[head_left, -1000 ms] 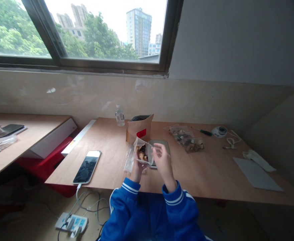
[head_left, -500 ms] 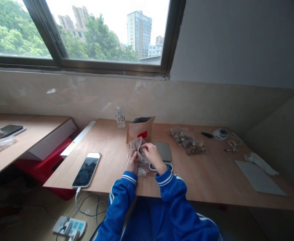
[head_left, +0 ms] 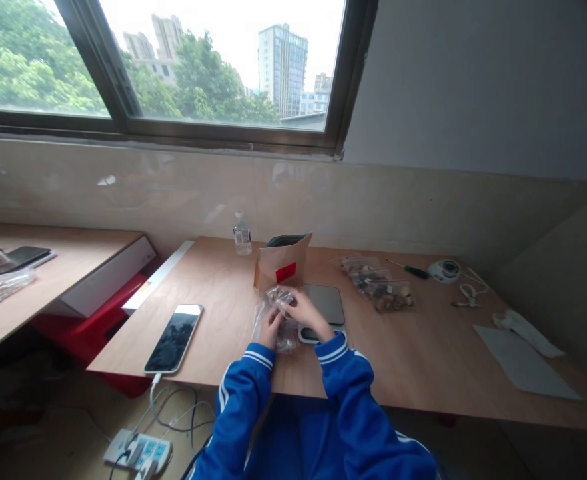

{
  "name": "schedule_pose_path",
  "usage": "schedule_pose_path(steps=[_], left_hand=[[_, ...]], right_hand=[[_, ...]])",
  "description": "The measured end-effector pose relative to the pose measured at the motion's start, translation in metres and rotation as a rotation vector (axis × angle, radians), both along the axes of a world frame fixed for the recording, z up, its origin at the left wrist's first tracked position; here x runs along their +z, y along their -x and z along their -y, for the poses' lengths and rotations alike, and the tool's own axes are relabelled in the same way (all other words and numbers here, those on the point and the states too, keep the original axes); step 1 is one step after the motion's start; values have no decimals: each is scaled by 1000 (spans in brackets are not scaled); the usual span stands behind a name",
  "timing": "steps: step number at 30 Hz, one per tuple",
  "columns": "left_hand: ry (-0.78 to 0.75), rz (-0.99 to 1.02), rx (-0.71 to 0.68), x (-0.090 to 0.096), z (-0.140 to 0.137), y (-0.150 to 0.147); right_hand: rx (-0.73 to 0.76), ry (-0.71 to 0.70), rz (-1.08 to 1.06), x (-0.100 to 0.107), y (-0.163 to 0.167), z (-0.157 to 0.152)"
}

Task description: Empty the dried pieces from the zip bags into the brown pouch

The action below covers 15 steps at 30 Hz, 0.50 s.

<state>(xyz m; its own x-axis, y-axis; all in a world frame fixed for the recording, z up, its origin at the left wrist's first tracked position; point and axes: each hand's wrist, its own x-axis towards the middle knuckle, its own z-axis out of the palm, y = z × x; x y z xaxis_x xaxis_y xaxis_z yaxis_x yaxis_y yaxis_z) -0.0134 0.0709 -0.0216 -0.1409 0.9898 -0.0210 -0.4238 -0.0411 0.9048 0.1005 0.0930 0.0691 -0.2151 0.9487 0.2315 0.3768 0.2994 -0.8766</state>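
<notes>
Head view: left hand [head_left: 271,327] and right hand [head_left: 308,311] meet at a clear plastic bag [head_left: 279,295], fingers of both pinching its film; exact fingertip contact too small to resolve; bag sits just in front of an open, upright brown paper pouch [head_left: 279,257] with red label [head_left: 286,272], left of a flat scale [head_left: 328,303]; filled clear packets [head_left: 392,296] lie farther right on the surface [head_left: 423,360]; phone [head_left: 173,340] well apart at left.

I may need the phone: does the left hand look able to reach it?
Probably yes: nothing tall stands between the left hand and the phone, though that hand looks busy with a clear bag.
</notes>
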Motion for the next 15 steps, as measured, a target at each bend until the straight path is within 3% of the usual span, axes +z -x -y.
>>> schedule_pose_path(steps=[5,12,15], left_hand=[[15,-24,20,6,1,-1],[125,185,39,9,2,0],[170,268,45,12,2,0]], right_hand=[[93,-9,-11,-1,0,0],[-22,112,-207,-9,6,-6],[5,168,-230,-14,6,-8]])
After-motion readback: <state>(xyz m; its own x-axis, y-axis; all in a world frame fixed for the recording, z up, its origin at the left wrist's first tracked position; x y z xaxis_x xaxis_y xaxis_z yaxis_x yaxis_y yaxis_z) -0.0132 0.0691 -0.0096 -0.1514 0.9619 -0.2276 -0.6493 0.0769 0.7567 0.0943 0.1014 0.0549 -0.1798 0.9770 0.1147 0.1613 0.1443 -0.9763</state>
